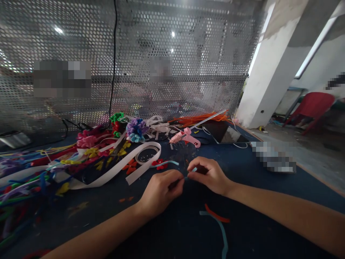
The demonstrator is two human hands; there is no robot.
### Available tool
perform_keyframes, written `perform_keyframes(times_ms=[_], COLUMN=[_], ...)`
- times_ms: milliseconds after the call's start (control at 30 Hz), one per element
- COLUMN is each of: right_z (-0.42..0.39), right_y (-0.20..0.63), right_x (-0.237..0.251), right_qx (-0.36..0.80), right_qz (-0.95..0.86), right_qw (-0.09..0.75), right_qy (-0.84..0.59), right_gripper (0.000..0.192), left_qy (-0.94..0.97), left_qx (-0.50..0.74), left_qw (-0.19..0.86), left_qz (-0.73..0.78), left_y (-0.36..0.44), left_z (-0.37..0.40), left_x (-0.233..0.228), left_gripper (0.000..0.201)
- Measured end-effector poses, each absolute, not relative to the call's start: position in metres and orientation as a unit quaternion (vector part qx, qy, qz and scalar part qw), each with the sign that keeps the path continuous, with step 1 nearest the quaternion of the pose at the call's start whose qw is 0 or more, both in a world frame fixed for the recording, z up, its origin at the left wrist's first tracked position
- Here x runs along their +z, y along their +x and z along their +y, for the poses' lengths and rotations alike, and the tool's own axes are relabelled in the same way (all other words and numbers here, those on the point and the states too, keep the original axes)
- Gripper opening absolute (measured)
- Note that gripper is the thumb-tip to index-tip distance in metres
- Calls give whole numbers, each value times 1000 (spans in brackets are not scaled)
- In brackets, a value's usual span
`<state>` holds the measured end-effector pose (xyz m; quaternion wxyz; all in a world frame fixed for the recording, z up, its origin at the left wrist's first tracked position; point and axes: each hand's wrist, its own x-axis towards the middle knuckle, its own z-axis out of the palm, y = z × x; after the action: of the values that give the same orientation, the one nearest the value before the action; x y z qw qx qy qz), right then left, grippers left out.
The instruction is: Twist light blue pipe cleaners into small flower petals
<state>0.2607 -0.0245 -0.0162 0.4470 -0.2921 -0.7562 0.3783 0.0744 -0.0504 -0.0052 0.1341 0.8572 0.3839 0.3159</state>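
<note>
My left hand (pixel 163 190) and my right hand (pixel 211 174) are close together over the dark blue tabletop, both with fingers pinched. A small light blue pipe cleaner (pixel 194 169) shows at my right fingertips, and a thin bit of it spans the narrow gap to my left fingers. Most of it is hidden by the fingers. Nearer to me lie a loose light blue pipe cleaner (pixel 223 233) and a short orange one (pixel 217 215). Just beyond my left hand are a red pipe-cleaner flower (pixel 160 164) and another light blue strand (pixel 171 162).
A pink glue gun (pixel 187 136) with a long glue stick lies ahead. White ribbon (pixel 107 176) curls across the left, among heaped coloured pipe cleaners (pixel 24 194). A dark tablet-like slab (pixel 226 133) is at back right. Perforated metal sheeting (pixel 178 72) rises behind the table.
</note>
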Motion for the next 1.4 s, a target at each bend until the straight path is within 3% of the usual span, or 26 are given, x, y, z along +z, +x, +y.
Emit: perform_keyframes(times_ms=[167, 400, 533, 767, 933, 1133, 1400], right_z=[-26, -26, -26, -22, -21, -23, -22], right_y=[258, 260, 263, 265, 266, 267, 268], right_x=[-20, -17, -16, -21, -24, -20, -22], right_qx=[419, 273, 201, 165, 134, 75, 123], right_qz=[-694, -787, -827, -906, -907, -912, -904], right_qw=[486, 461, 447, 335, 343, 360, 349], right_qy=[-325, -306, -276, -199, -202, -183, -213], right_gripper=[29, 12, 15, 17, 24, 20, 10], left_qy=[862, 851, 847, 851, 853, 861, 875], left_qx=[305, 294, 304, 293, 296, 291, 301], left_qw=[136, 129, 122, 125, 124, 114, 101], left_qz=[382, 416, 418, 418, 413, 401, 365], left_y=[74, 75, 76, 76, 76, 77, 78], left_z=[-49, -47, -47, -49, -50, -52, -52], left_x=[-7, -9, -9, -8, -8, -7, -7], left_gripper=[15, 16, 16, 18, 18, 16, 16])
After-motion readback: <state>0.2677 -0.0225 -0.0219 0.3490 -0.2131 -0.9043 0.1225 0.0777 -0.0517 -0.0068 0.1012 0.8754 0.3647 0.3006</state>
